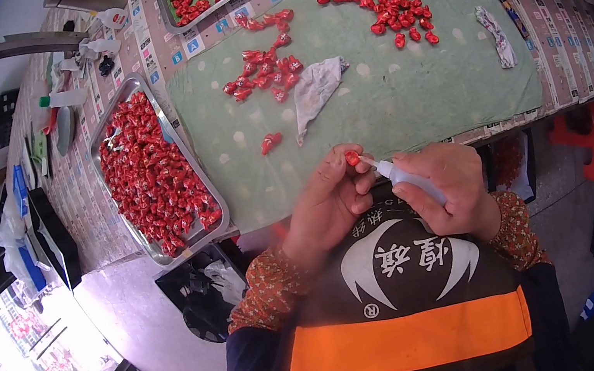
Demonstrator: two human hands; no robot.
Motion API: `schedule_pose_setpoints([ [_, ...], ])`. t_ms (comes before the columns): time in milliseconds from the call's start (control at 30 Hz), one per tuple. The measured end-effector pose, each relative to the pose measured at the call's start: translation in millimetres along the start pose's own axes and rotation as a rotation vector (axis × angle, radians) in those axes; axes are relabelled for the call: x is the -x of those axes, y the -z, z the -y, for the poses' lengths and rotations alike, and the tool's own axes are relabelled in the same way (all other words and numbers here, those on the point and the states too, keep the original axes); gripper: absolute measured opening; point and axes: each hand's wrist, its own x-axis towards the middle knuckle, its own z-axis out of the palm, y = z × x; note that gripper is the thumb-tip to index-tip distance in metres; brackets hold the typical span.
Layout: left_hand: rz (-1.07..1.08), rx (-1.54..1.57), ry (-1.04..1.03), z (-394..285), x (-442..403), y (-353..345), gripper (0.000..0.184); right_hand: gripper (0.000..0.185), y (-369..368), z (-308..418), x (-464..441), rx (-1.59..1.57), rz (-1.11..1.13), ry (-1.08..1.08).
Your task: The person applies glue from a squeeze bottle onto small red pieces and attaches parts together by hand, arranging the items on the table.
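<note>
Between the thumb and fingers of my left hand (pixel 330 195) is a small red piece (pixel 352 157), held up near the cloth's front edge. My right hand (pixel 450 187) is closed around a pale squeeze bottle (pixel 416 183), tilted so that its thin nozzle points at the red piece and looks very near or touching it. Beyond my hands, a crumpled whitish rag (pixel 317 91) lies on the green cloth (pixel 248 174), with a single red piece (pixel 271 143) to its left. Loose red pieces (pixel 264 71) are scattered behind the rag, and another group (pixel 400 11) lies further right.
A metal tray (pixel 223 225) heaped with red pieces stands at the left. Another tray (pixel 166 3) is at the back. A patterned rag (pixel 496 36) and a pen-like object (pixel 513 17) lie on the right. Red stools (pixel 578 130) stand beyond the table's edge.
</note>
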Motion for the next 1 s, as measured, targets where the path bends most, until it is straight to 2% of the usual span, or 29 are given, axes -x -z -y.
schedule_pose_setpoints([
  [633,-0.123,-0.265,-0.167,-5.5,2.5,-9.2,0.022,0.034,-0.9,1.7,1.9,0.037,-0.005,0.022],
  [1000,-0.117,-0.283,-0.204,-5.8,4.3,-5.2,0.027,0.032,-2.1,1.4,3.1,-0.006,0.001,0.008],
])
